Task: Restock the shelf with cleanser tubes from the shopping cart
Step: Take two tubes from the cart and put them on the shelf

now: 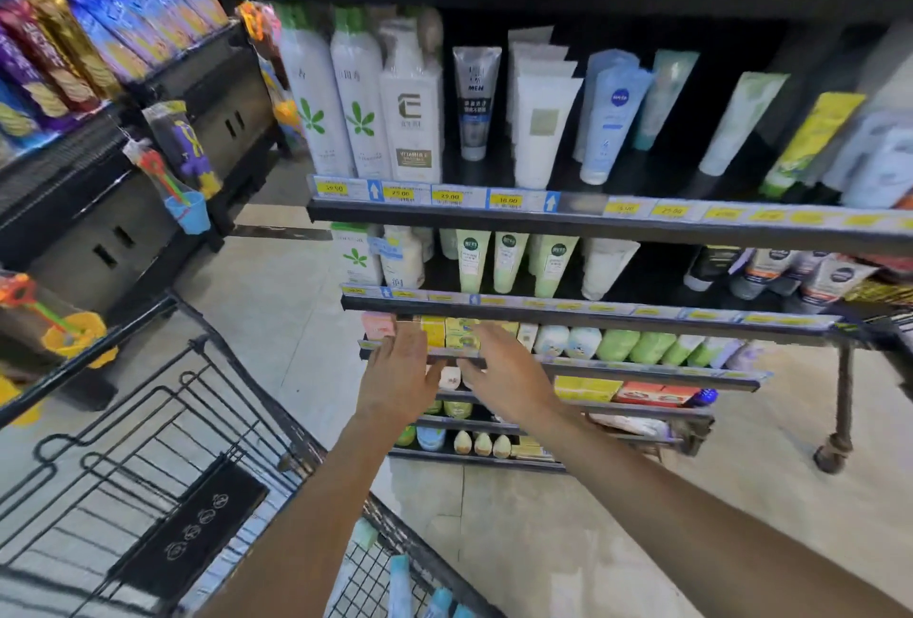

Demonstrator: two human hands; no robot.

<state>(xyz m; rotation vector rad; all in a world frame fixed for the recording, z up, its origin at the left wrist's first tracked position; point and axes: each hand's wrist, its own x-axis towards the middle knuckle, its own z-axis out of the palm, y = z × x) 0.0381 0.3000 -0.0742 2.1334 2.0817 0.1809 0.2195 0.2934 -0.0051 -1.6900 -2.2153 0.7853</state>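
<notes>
Near the bottom edge, tubes [400, 588] lie in the cart [276, 424], likely light, soft and slick, best gripped mid-body, while left hand [395, 375] and right hand [504, 370] reach shelfward, released, empty.

A grey tube [476, 103] reads "MEN". A blue tube [612, 123] carries the NIVEA roundel. A white bottle [414, 123] says "VITAMIN E". Yellow price tags [449, 196] read 39.90, 29.00, 29.00, 18.00.

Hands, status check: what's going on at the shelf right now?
Left hand and right hand open, empty, reaching at low shelf. Tubes in cart. Nothing blocking.
</notes>
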